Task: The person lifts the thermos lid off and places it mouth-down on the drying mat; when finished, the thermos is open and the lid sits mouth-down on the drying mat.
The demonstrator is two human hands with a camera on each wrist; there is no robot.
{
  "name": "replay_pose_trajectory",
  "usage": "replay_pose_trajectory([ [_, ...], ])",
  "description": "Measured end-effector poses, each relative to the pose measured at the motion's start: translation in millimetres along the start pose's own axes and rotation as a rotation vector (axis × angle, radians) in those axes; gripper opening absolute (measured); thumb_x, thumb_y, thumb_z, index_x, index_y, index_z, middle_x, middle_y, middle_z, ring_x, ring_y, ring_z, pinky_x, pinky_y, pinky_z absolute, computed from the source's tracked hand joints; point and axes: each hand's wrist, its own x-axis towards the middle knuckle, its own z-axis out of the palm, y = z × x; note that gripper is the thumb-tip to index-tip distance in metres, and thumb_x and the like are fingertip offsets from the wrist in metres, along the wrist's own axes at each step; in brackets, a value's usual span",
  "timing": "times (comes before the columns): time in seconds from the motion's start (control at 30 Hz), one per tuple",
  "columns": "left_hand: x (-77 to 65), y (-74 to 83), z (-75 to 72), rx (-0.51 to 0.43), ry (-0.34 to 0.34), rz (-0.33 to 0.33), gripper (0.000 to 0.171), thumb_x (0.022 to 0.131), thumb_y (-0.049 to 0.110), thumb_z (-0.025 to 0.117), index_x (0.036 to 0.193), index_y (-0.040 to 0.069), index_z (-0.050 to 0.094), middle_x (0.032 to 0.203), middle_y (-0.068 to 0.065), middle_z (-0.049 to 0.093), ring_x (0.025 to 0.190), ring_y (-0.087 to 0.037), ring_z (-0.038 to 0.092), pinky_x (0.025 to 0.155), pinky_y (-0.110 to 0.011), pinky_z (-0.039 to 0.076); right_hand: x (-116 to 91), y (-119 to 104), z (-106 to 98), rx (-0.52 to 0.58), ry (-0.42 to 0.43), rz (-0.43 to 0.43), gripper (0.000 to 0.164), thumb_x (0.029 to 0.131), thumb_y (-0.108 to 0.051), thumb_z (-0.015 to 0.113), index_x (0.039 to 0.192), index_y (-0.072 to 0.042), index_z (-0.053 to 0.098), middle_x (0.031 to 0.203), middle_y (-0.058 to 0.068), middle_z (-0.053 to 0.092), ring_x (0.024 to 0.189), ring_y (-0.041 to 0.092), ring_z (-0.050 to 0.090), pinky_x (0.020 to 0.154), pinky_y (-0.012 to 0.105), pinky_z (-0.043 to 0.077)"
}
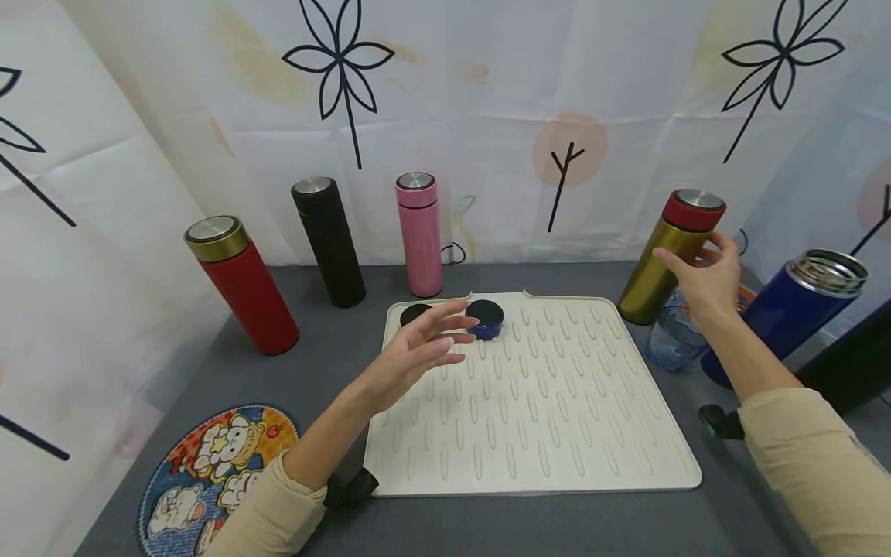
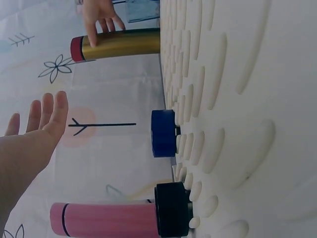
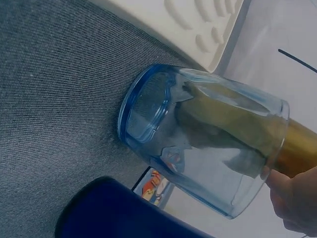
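Note:
My right hand (image 1: 715, 285) grips a gold thermos (image 1: 650, 271) with a red lid, thumb on its left side and fingers on its right. The thermos stands on the table beyond a clear blue-tinted glass (image 3: 208, 139), which is close beside the wrist. To the right is a lidless dark blue thermos (image 1: 786, 309). Fingers extended, my left hand (image 1: 407, 357) hovers above a white ridged mat (image 1: 543, 433) and holds nothing. Just past those fingers, a blue lid (image 1: 485, 331) with a black top and a black lid (image 2: 173, 209) lie on the mat's far left part.
At the back left stand a red thermos (image 1: 244, 290) with a gold lid, a black thermos (image 1: 329, 244) and a pink thermos (image 1: 420, 244). A round cartoon placemat (image 1: 230, 464) lies near left, partly under my left sleeve. A dark cylinder (image 1: 849, 371) is at the right edge.

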Motion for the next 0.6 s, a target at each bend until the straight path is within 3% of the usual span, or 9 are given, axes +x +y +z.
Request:
replay_pose_trajectory([
  [0.23, 0.0, -1.9, 0.5, 0.020, -0.024, -0.009, 0.071, 0.093, 0.035, 0.062, 0.148, 0.001, 0.031, 0.143, -0.025, 0.039, 0.129, -0.041, 0.041, 0.102, -0.048, 0.042, 9.7, 2.7, 3.8, 0.005, -0.046, 0.035, 0.090, 0.086, -0.039, 0.070, 0.154, -0.026, 0.012, 0.153, 0.010, 0.026, 0.134, 0.022, 0.036, 0.106, 0.039, 0.036],
  [0.47, -0.3, -2.8, 0.8, 0.029, -0.030, -0.020, 0.077, 0.091, 0.041, 0.065, 0.148, 0.002, 0.031, 0.143, -0.021, 0.041, 0.129, -0.040, 0.042, 0.102, -0.047, 0.042, 15.1, 8.0, 4.4, -0.035, -0.065, 0.045, 0.090, 0.086, -0.039, 0.070, 0.155, -0.024, 0.013, 0.156, 0.012, 0.023, 0.139, 0.029, 0.030, 0.110, 0.048, 0.031],
  [0.6, -0.3, -3.5, 0.5, 0.022, -0.031, -0.028, 0.076, 0.091, 0.040, 0.065, 0.148, 0.002, 0.032, 0.142, -0.020, 0.042, 0.130, -0.046, 0.038, 0.102, -0.047, 0.042, 19.0, 12.8, 3.7, -0.060, -0.063, 0.037, 0.091, 0.083, -0.045, 0.071, 0.154, -0.025, 0.017, 0.155, 0.010, 0.026, 0.137, 0.029, 0.033, 0.104, 0.045, 0.038],
])
